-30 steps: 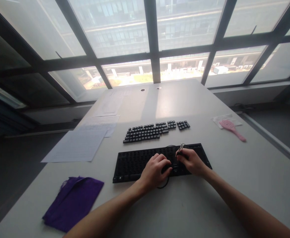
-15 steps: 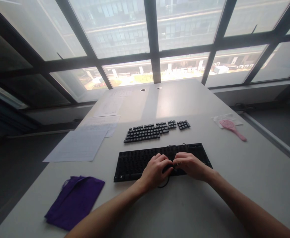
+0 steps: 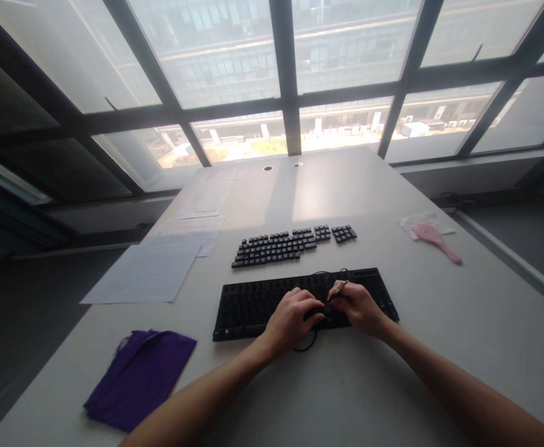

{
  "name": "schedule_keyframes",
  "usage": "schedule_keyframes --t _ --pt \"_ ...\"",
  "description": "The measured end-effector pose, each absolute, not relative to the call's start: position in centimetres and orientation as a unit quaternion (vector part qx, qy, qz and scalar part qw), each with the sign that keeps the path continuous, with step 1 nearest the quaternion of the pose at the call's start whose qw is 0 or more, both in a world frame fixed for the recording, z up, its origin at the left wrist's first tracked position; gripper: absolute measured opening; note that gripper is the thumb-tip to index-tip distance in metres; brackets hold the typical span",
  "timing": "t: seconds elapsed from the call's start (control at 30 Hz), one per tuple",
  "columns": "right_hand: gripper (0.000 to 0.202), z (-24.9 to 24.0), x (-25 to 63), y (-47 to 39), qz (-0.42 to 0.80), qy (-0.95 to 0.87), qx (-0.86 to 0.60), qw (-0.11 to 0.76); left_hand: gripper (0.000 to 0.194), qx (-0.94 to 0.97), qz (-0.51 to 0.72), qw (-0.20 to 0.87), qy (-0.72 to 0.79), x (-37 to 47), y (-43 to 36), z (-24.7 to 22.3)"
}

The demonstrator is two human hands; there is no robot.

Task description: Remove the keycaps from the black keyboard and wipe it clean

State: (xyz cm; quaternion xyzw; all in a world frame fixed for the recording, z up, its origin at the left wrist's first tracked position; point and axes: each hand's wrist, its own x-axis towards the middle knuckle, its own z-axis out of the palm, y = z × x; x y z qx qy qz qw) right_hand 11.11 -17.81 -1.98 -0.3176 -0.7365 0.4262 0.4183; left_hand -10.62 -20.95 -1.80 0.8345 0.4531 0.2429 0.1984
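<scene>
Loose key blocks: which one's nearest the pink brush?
The right block, small and at the right end of the row; the middle block and the much larger left block sit farther from the brush.

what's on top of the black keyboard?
The left hand is over the middle of the keyboard, the right hand over its right part, pinching what looks like a small tool. Whatever lies beneath both hands is covered.

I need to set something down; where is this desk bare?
Bare patches: the far part of the desk, right of the papers and beyond the loose keycaps; and the stretch between the keyboard and the pink hairbrush. Crowded: the keyboard, where the left hand and right hand are close together.
</scene>
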Motion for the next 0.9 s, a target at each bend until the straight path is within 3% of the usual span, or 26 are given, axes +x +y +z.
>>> schedule_keyframes --t 0.53,0.9 --pt "0.03 -2.6 10.7 -16.9 0.512 -0.547 -0.413 0.518 0.015 0.849 0.256 0.16 0.434 -10.5 -21.6 -1.8" --pt "0.033 -3.0 10.7 -16.5 0.525 -0.55 -0.421 0.494 0.013 0.695 0.421 0.311 0.492 -11.0 -20.7 -0.4"
